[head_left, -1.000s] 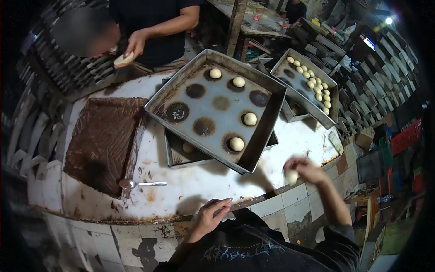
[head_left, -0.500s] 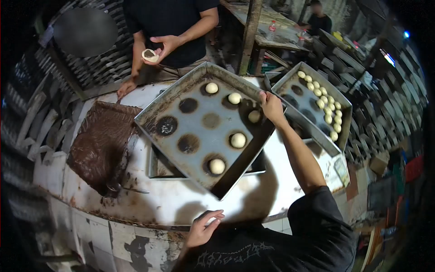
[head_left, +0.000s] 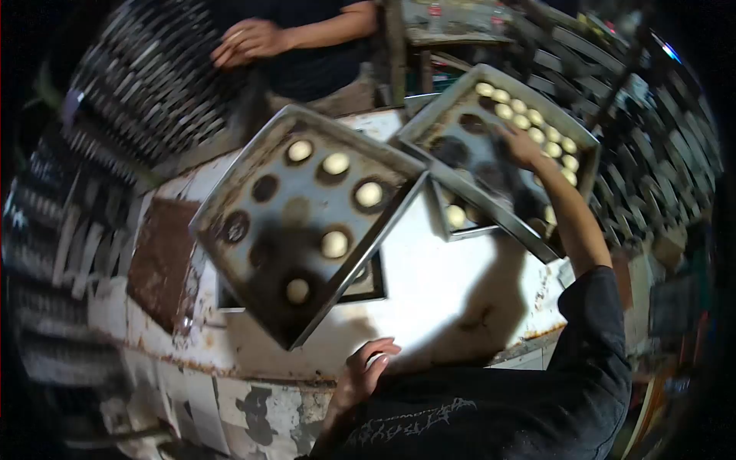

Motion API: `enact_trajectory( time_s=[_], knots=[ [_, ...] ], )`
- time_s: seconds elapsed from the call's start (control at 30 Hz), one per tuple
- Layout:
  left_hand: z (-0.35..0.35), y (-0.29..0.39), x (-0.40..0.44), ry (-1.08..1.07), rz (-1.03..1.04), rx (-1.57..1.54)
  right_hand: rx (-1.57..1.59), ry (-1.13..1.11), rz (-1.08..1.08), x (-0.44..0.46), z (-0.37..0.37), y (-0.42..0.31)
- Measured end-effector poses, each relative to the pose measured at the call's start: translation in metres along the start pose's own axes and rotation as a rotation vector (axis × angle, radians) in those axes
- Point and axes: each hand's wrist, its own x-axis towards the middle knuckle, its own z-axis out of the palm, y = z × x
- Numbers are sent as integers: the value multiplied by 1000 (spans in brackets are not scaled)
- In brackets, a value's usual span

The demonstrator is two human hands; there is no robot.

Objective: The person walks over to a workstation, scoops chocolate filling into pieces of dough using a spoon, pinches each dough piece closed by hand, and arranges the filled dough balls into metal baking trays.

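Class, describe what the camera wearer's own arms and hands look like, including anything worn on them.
The left hand and right hand are ungloved. The right forearm is bare below a dark short sleeve. The dark shirt bears a pale, jagged print.

A white-topped table (head_left: 429, 284) is standing before me. Slatted walls (head_left: 157, 88) are rising to its left and right. Beyond it, a post (head_left: 395, 57) and another table (head_left: 464, 35) are standing. Chipped pale tiles (head_left: 222, 402) are showing below its near edge, and a bluish light (head_left: 665, 49) is glowing past its far right.
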Motion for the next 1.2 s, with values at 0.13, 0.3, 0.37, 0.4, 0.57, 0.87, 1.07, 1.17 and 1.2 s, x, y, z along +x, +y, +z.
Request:
enact_trajectory(
  time_s=[0.13, 0.3, 0.37, 0.4, 0.57, 0.87, 1.07, 1.17, 1.2],
  knots=[
    [17, 8, -5, 58, 60, -210, -123, -70, 274, 17, 39, 55],
    [14, -11, -28, -11, 278, -710, 702, 407, -99, -62, -96, -161],
    [-1, -1, -44, 13, 304, -879, 897, 464, -287, -135, -115, -269],
    [-11, 3, -54, 83, 288, -1091, 808, 642, -535, -162, -95, -312],
    [-86, -52, -163, 441, -180, -1106, 675, -214, -1376, -303, -52, -507],
    [-142, -88, -277, 891, 381, -1344, 1220, 141, -1008, -334, 15, -733],
    [-193, -183, -299, 734, 177, -1440, 869, 157, -445, -200, 101, -800],
    [-205, -210, -279, 731, 293, -1185, 694, 189, -388, -156, 147, -832],
    [-211, -223, -270, 833, 189, -1040, 764, 152, -351, -141, 152, -836]
  ],
)
